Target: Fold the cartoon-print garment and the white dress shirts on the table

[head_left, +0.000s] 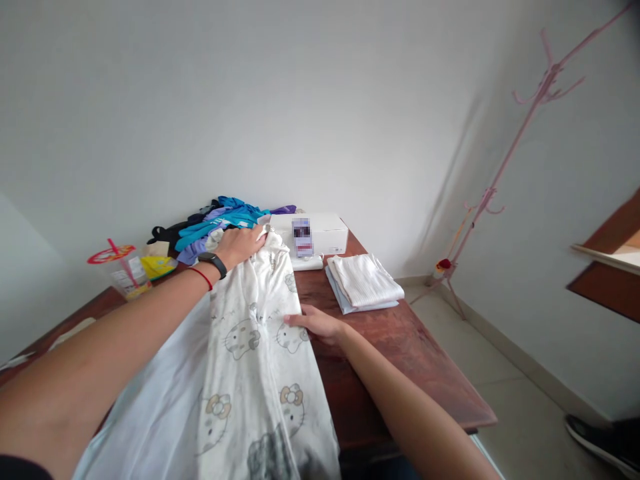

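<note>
White pajama pants [270, 373] with a grey cat-face print lie lengthwise across the table, their gathered waistband at the far end. My left hand [243, 244], with a black band on its wrist, is closed on the waistband's left side. At the right edge of the pants, my right hand [323, 325] pinches the cloth, thumb on top and the other fingers partly hidden. Beneath and to the left of the pants spreads a plain pale cloth [165, 393].
A dark wooden table [400, 347] carries a folded white stack [367, 283], a white box [327, 233], a phone-like blurred item [302, 238], a clothes heap [220, 223], a plastic cup [127, 270] and a yellow packet [159, 267]. A pink coat stand [515, 147] stands right.
</note>
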A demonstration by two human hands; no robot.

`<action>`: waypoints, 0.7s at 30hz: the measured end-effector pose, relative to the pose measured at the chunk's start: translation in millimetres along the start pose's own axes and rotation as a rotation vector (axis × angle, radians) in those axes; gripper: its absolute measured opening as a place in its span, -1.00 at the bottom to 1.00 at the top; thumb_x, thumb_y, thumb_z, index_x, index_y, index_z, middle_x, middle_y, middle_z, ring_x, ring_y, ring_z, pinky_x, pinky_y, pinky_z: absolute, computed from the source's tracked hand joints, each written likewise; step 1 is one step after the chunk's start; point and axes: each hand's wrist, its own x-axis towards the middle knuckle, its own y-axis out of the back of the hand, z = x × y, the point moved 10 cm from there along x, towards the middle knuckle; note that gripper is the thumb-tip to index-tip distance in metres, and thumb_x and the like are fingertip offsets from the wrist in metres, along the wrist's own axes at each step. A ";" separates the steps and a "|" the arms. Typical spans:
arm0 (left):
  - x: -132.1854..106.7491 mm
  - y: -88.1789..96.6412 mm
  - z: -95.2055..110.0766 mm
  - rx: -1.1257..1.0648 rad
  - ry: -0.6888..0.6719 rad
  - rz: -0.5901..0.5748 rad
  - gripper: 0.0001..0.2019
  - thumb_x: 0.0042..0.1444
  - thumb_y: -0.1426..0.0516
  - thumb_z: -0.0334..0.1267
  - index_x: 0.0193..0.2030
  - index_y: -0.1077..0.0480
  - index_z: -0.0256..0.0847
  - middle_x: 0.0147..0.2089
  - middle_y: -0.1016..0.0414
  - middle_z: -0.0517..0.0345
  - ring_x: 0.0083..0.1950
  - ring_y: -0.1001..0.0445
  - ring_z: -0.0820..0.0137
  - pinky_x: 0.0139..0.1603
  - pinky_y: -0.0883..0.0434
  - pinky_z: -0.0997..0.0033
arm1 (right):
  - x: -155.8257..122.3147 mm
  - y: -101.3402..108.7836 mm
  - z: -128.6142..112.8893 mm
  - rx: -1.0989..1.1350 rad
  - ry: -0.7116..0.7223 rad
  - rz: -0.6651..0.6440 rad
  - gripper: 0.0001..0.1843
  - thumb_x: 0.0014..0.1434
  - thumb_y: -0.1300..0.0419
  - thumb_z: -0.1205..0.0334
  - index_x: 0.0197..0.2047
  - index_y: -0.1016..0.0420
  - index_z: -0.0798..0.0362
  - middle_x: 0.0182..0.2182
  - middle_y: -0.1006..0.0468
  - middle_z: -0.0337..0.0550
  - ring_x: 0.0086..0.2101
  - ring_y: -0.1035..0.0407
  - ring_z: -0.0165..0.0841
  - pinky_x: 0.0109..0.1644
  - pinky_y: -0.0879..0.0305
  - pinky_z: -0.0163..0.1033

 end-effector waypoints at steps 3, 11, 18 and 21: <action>7.1 3.0 -21.3 0.010 0.030 -0.002 -0.52 0.47 0.11 0.05 0.14 -0.32 -0.36 -0.12 -0.60 -0.05 -0.03 -0.50 0.20 0.07 -0.30 0.23 | -5.2 -8.8 11.9 -0.016 -0.126 -0.074 -0.49 -0.02 -0.49 -0.03 -0.07 -0.62 0.09 -0.11 -0.66 -0.06 -0.18 -0.56 -0.24 -0.19 -0.49 -0.23; 0.6 -36.0 -47.9 0.012 0.068 -0.058 -0.55 0.46 0.10 0.00 0.10 -0.34 -0.39 -0.17 -0.59 -0.11 -0.06 -0.53 0.10 0.05 -0.34 0.12 | 7.2 6.8 13.3 -0.007 -0.063 0.113 -0.54 -0.07 -0.47 -0.02 -0.20 -0.53 0.09 -0.34 -0.62 -0.19 -0.37 -0.50 -0.34 -0.39 -0.43 -0.29; -22.7 -73.5 -24.8 -0.047 0.006 -0.081 -0.57 0.36 -0.04 -0.20 0.30 -0.28 -0.34 0.26 -0.38 -0.36 0.26 -0.38 -0.07 0.21 -0.32 -0.04 | 5.6 10.0 15.1 -0.101 -0.075 0.207 -0.72 0.08 -0.39 0.09 -0.25 -0.46 0.08 -0.39 -0.59 -0.21 -0.41 -0.49 -0.34 -0.42 -0.39 -0.30; -61.8 -56.5 12.3 -0.195 -0.160 -0.063 -0.52 0.36 -0.04 -0.19 0.38 -0.24 -0.24 0.40 -0.27 -0.22 0.38 -0.30 0.03 0.36 -0.26 0.03 | 4.4 11.1 15.1 -0.110 -0.093 0.221 -0.65 0.07 -0.41 0.12 -0.15 -0.44 0.07 -0.34 -0.60 -0.21 -0.37 -0.51 -0.32 -0.42 -0.40 -0.30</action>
